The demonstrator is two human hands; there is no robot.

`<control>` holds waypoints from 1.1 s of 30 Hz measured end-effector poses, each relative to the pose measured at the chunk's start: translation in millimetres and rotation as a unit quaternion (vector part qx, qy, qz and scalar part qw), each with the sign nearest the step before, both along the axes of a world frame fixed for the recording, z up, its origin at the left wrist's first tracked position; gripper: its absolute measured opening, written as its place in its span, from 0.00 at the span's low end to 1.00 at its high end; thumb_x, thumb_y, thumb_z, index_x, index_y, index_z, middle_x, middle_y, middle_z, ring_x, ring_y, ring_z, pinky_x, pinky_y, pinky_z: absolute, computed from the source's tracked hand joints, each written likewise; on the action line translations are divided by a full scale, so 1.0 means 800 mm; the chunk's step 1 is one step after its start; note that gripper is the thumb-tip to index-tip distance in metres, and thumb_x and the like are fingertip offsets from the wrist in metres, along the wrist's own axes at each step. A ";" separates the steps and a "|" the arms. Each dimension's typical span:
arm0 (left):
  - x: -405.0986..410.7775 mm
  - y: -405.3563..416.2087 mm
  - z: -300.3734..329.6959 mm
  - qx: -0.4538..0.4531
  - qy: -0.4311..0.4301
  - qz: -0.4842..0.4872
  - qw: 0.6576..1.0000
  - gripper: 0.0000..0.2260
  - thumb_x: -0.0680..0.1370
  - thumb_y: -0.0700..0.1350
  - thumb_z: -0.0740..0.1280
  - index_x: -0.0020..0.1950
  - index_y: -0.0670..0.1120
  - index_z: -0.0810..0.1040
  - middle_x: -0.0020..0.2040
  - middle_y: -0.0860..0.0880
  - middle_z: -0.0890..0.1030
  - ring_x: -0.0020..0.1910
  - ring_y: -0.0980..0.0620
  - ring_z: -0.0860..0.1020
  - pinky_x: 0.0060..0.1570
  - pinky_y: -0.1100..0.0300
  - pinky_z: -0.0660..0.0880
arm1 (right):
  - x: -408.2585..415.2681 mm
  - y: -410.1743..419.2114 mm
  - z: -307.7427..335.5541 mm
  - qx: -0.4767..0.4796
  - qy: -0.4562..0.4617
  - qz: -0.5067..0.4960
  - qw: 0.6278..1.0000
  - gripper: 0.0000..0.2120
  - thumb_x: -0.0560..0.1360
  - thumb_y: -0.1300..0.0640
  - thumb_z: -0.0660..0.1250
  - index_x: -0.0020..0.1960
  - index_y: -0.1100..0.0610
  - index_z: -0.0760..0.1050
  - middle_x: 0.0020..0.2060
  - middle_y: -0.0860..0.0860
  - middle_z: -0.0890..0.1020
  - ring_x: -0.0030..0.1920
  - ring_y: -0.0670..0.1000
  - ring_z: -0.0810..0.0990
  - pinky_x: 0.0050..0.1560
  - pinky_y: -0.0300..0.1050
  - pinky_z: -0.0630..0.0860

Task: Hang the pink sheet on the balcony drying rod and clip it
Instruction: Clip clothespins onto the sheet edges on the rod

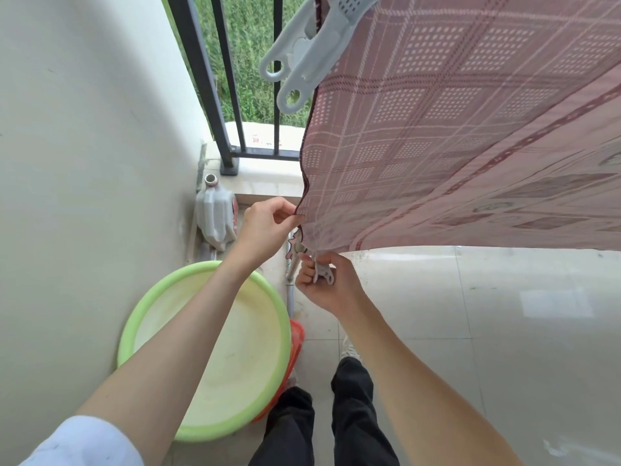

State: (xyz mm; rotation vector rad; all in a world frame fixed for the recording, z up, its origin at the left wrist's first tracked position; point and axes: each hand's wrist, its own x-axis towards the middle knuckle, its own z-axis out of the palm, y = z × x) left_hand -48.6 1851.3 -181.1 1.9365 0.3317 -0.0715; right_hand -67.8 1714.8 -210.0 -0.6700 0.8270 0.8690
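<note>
The pink checked sheet (pixel 453 129) hangs from above and fills the upper right of the head view. A large white plastic clip (pixel 312 52) grips its top left edge; the rod itself is out of frame. My left hand (pixel 265 223) pinches the sheet's dark-hemmed left edge near the bottom corner. Just below, my right hand (pixel 322 284) holds a small white clip (pixel 324 272) against the sheet's lower corner.
A light green basin (pixel 134 331) stands on the tiled floor at lower left, on an orange basket (pixel 297 338). A white plastic jug (pixel 215 213) sits in the corner by the wall. The black balcony railing (pixel 232 79) runs behind. My legs stand below.
</note>
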 end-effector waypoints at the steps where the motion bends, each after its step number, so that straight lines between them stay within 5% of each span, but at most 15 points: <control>1: 0.001 0.001 0.000 0.001 0.003 -0.004 1.000 0.05 0.72 0.43 0.71 0.37 0.48 0.77 0.37 0.46 0.81 0.36 0.52 0.76 0.40 0.61 0.72 | 0.004 0.008 -0.004 0.000 0.015 -0.036 0.999 0.09 0.64 0.66 0.56 0.43 0.63 0.71 0.27 0.52 0.69 0.26 0.48 0.65 0.28 0.39 0.65; 6: 0.002 0.004 -0.002 0.000 -0.001 -0.006 1.000 0.09 0.72 0.43 0.72 0.34 0.52 0.76 0.33 0.53 0.79 0.32 0.57 0.75 0.39 0.65 0.71 | 0.011 0.030 -0.015 0.048 0.041 -0.226 0.972 0.08 0.72 0.66 0.59 0.35 0.65 0.72 0.33 0.59 0.78 0.43 0.53 0.80 0.57 0.42 0.74; 8: 0.002 0.005 -0.004 -0.002 0.000 -0.005 1.000 0.10 0.72 0.43 0.72 0.34 0.53 0.76 0.32 0.55 0.78 0.31 0.61 0.74 0.38 0.65 0.71 | 0.022 0.032 -0.013 -0.008 -0.042 -0.198 0.979 0.03 0.69 0.61 0.69 0.39 0.61 0.76 0.39 0.55 0.83 0.45 0.48 0.82 0.58 0.44 0.76; 11: 0.004 0.005 -0.005 0.000 0.002 -0.006 1.000 0.10 0.72 0.43 0.72 0.33 0.54 0.75 0.31 0.55 0.78 0.28 0.62 0.73 0.38 0.64 0.70 | 0.028 0.022 -0.020 0.073 0.025 -0.250 0.965 0.06 0.70 0.65 0.59 0.45 0.62 0.73 0.51 0.56 0.77 0.56 0.56 0.75 0.57 0.52 0.73; 14: 0.004 0.001 -0.006 -0.004 0.006 -0.009 1.000 0.09 0.72 0.43 0.71 0.34 0.53 0.76 0.34 0.51 0.80 0.32 0.56 0.76 0.40 0.58 0.73 | 0.015 0.001 -0.009 0.050 0.036 -0.266 0.962 0.04 0.68 0.68 0.61 0.42 0.62 0.70 0.41 0.59 0.76 0.47 0.57 0.74 0.49 0.51 0.73; 16: 0.005 -0.003 -0.005 -0.003 0.008 -0.012 1.000 0.09 0.72 0.43 0.71 0.34 0.53 0.76 0.36 0.47 0.82 0.37 0.52 0.77 0.44 0.53 0.75 | 0.016 -0.012 -0.011 0.024 0.039 -0.296 0.954 0.06 0.68 0.67 0.65 0.43 0.61 0.70 0.40 0.53 0.75 0.46 0.52 0.76 0.55 0.46 0.73; 19: 0.007 -0.006 -0.005 -0.006 0.001 -0.007 1.000 0.10 0.72 0.42 0.71 0.33 0.53 0.75 0.36 0.47 0.81 0.37 0.52 0.77 0.45 0.52 0.75 | 0.016 -0.032 -0.034 0.127 0.074 -0.413 0.899 0.09 0.62 0.70 0.60 0.39 0.60 0.66 0.41 0.51 0.71 0.51 0.49 0.73 0.69 0.46 0.61; 21: 0.007 -0.007 -0.005 -0.014 0.000 -0.005 1.000 0.10 0.72 0.41 0.71 0.34 0.53 0.76 0.35 0.49 0.81 0.37 0.52 0.77 0.44 0.53 0.75 | 0.008 -0.043 -0.036 0.060 0.080 -0.419 0.902 0.12 0.55 0.71 0.60 0.35 0.59 0.63 0.36 0.53 0.68 0.41 0.51 0.69 0.67 0.44 0.59; 26: 0.006 -0.006 -0.007 -0.021 -0.003 -0.009 1.000 0.10 0.72 0.41 0.71 0.34 0.53 0.76 0.35 0.52 0.80 0.37 0.53 0.77 0.42 0.58 0.73 | -0.035 -0.077 -0.070 0.010 0.139 -0.406 0.903 0.05 0.62 0.66 0.54 0.36 0.58 0.63 0.37 0.52 0.67 0.37 0.50 0.65 0.42 0.40 0.64; 29: 0.007 -0.005 -0.009 -0.023 -0.004 -0.008 1.000 0.09 0.72 0.41 0.71 0.35 0.53 0.77 0.36 0.50 0.81 0.37 0.52 0.78 0.41 0.58 0.74 | -0.046 -0.077 -0.074 -0.077 0.144 -0.310 0.937 0.06 0.69 0.67 0.52 0.35 0.60 0.64 0.34 0.54 0.67 0.35 0.50 0.68 0.40 0.41 0.67; 33: 0.006 -0.004 -0.008 -0.024 -0.011 -0.003 1.000 0.08 0.72 0.40 0.70 0.36 0.52 0.77 0.34 0.53 0.80 0.32 0.58 0.75 0.37 0.60 0.71 | -0.051 -0.062 -0.067 -0.090 0.143 -0.176 0.970 0.03 0.74 0.66 0.56 0.42 0.63 0.66 0.43 0.60 0.70 0.41 0.56 0.71 0.40 0.47 0.76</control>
